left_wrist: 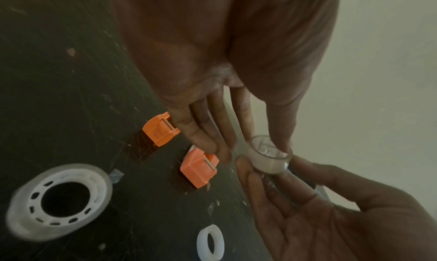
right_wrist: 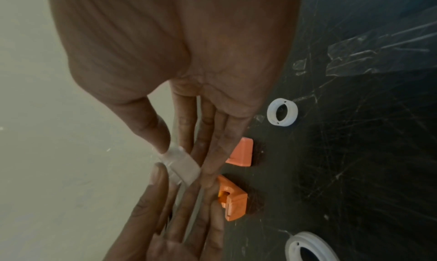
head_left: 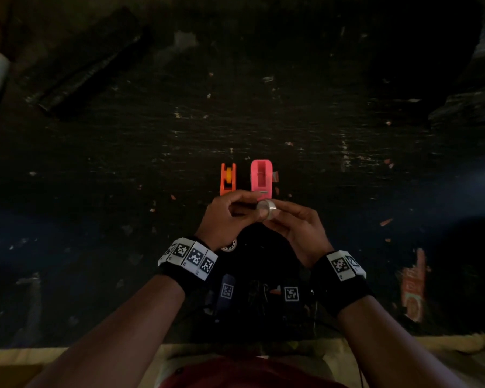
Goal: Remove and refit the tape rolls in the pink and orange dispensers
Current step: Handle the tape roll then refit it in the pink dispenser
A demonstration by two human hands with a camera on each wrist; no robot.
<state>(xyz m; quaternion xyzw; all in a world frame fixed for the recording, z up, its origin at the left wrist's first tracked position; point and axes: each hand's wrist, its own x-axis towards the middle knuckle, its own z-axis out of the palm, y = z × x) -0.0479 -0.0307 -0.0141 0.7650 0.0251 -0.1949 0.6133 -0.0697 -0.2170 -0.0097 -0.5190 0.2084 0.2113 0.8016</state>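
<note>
I see both hands holding one small tape roll point(head_left: 267, 209) above the black table point(head_left: 95, 191): left hand point(head_left: 230, 217) and right hand point(head_left: 297, 228) pinch it, just in front of the orange dispenser point(head_left: 228, 179) and the empty pink dispenser point(head_left: 261, 176).

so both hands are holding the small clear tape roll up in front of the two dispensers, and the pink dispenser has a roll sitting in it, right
Not quite. The pink dispenser is empty; the head view shows its open cavity with no roll inside. The orange dispenser is the one with a yellowish wheel in its slot. The rest holds: the left hand and right hand hold the small clear tape roll in front of the two dispensers.
</note>
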